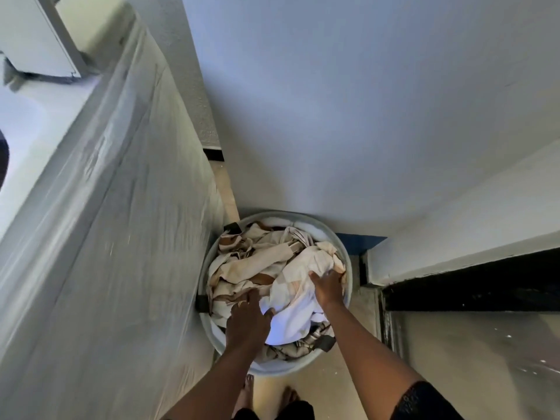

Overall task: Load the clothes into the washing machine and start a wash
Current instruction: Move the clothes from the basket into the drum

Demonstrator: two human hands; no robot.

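A round pale laundry basket [348, 269] stands on the floor against the wall, piled with cream, tan and white clothes [257, 268]. Both my hands reach down into the pile. My left hand [247, 319] lies on the near left of the heap, thumb against a white cloth [291, 319]. My right hand [328, 287] rests farther right, fingers spread over a cream cloth near the basket's right rim. Whether either hand grips the fabric I cannot tell. A large appliance wrapped in clear plastic film [100, 237] fills the left side; its top [33, 122] shows at upper left.
A white wall [333, 101] rises right behind the basket. At the right a white ledge [454, 237] runs above a dark recess [485, 286]. My bare feet [266, 395] stand on the beige floor in the narrow gap before the basket.
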